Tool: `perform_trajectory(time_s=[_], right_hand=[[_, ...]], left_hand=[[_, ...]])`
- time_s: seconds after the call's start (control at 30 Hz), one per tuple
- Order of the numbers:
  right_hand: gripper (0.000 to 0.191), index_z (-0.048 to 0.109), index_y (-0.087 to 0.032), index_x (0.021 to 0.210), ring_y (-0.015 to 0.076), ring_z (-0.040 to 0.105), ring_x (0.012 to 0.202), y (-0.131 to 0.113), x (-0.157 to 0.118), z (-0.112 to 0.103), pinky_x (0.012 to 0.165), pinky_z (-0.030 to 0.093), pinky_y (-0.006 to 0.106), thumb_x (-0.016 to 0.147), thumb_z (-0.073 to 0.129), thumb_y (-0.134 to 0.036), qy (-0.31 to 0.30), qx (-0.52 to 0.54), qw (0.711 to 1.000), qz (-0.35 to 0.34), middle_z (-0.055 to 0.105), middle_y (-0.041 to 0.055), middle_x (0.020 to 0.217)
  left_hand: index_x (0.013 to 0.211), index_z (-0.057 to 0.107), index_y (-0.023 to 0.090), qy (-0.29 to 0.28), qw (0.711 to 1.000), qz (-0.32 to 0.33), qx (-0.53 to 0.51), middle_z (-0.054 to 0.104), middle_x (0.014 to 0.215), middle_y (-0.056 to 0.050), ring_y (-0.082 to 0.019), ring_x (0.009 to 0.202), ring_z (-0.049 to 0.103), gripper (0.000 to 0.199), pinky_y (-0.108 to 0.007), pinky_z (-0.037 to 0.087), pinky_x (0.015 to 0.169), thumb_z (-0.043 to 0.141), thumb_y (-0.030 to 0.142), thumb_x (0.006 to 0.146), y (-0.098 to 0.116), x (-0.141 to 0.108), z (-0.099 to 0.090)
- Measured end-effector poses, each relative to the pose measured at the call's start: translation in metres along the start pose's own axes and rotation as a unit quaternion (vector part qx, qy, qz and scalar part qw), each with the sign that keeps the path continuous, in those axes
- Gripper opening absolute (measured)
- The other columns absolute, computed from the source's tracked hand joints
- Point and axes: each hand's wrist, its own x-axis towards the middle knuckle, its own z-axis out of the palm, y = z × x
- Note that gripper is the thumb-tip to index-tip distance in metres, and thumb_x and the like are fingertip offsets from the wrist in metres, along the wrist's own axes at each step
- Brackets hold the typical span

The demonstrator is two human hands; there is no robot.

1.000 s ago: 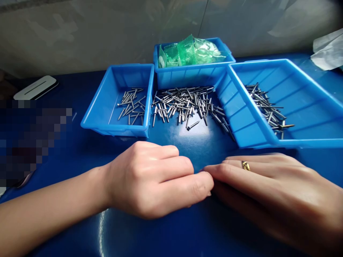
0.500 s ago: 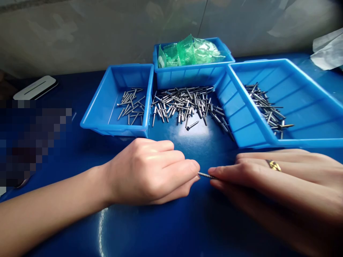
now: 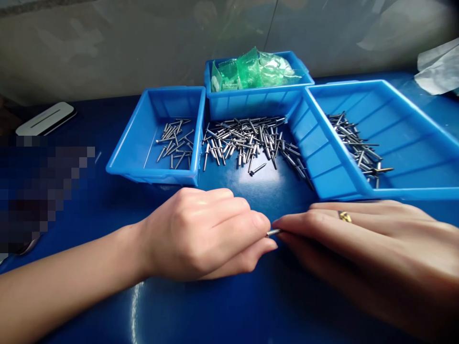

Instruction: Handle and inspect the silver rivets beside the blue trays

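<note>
A small threaded screw point(image 3: 274, 232) shows in the narrow gap between my two hands, low over the blue table. My left hand point(image 3: 208, 234) is closed, its thumb and forefinger on the screw's left end. From the other side, my right hand point(image 3: 362, 248), with a gold ring, pinches the screw's right end. The fingertips hide both ends. Beyond my hands a loose pile of pop rivets and screws point(image 3: 247, 138) lies on the table, with one single screw point(image 3: 257, 169) at its near edge.
Screws lie in the left blue bin point(image 3: 131, 134), and rivets in the right blue bin point(image 3: 412, 138). Behind the pile, another blue bin point(image 3: 251, 101) holds green and clear plastic bags point(image 3: 251, 69). A white device point(image 3: 45, 117) sits far left; crumpled paper point(image 3: 439, 67) lies far right.
My right hand has come left, closer to my left hand, so less of the screw shows between them. My left thumb has shifted slightly outward. The bins and pile stay put.
</note>
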Motion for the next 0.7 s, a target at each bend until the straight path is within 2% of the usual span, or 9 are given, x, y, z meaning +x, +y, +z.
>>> perform_trajectory(time_s=[0.1,0.17,0.23,0.3,0.4,0.53,0.7], right_hand=[[0.038,0.071,-0.028,0.099,0.0162,0.073,0.058,0.000,0.012,-0.007,0.053,0.050,0.030,0.131,0.055,-0.017,-0.027,0.022,0.998,-0.050,0.079,-0.0014,0.080],[0.043,0.068,-0.027,0.098,0.0144,0.072,0.055,-0.001,0.018,-0.009,0.052,0.049,0.030,0.130,0.046,-0.009,-0.006,0.027,0.999,-0.040,0.078,-0.0020,0.079],[0.044,0.069,-0.026,0.099,0.0134,0.074,0.056,-0.002,0.022,-0.009,0.053,0.051,0.028,0.129,0.044,-0.005,-0.012,0.035,0.998,-0.048,0.082,-0.0015,0.081],[0.047,0.070,-0.025,0.099,0.0126,0.077,0.059,-0.003,0.025,-0.009,0.055,0.054,0.026,0.132,0.042,-0.006,-0.017,0.034,0.998,-0.058,0.085,-0.0009,0.084],[0.054,0.070,-0.025,0.098,0.0105,0.075,0.057,-0.002,0.026,-0.007,0.057,0.053,0.025,0.141,0.039,-0.018,0.003,0.014,0.998,-0.062,0.080,-0.0032,0.080],[0.057,0.068,-0.027,0.098,0.0104,0.068,0.054,-0.003,0.025,-0.004,0.055,0.047,0.029,0.145,0.037,-0.034,0.014,0.023,0.999,-0.039,0.071,-0.0062,0.075],[0.063,0.067,-0.025,0.091,0.0071,0.066,0.051,-0.008,0.024,-0.004,0.054,0.047,0.025,0.145,0.036,-0.031,-0.003,0.029,0.999,-0.041,0.069,-0.0068,0.071]], left_hand=[[0.116,0.091,0.019,0.012,1.000,-0.003,-0.014,0.089,0.089,0.000,-0.017,0.077,0.086,0.019,-0.027,0.072,0.075,0.085,0.029,0.131,0.001,-0.002,0.002],[0.122,0.092,0.019,0.033,0.999,-0.006,-0.040,0.092,0.094,-0.001,-0.018,0.083,0.091,0.007,-0.026,0.075,0.081,0.088,0.022,0.127,0.002,-0.004,0.009],[0.121,0.092,0.022,0.072,0.995,-0.012,-0.063,0.093,0.097,-0.001,-0.018,0.084,0.090,0.014,-0.025,0.075,0.081,0.082,0.013,0.125,0.002,-0.007,0.016],[0.116,0.091,0.023,0.084,0.994,-0.012,-0.065,0.093,0.098,-0.002,-0.018,0.082,0.088,0.022,-0.025,0.074,0.079,0.075,0.011,0.126,0.002,-0.007,0.018],[0.110,0.088,0.019,0.035,0.999,0.007,-0.030,0.093,0.100,-0.005,-0.018,0.084,0.087,0.029,-0.026,0.070,0.078,0.067,0.009,0.126,0.001,-0.004,0.012],[0.105,0.084,0.018,0.008,1.000,0.003,-0.016,0.088,0.091,0.000,-0.015,0.073,0.079,0.040,-0.028,0.064,0.070,0.056,0.007,0.131,0.001,-0.001,0.003],[0.105,0.087,0.016,-0.004,1.000,0.004,-0.020,0.088,0.091,-0.003,-0.017,0.075,0.082,0.037,-0.032,0.063,0.071,0.062,0.007,0.131,0.001,-0.002,0.004]])
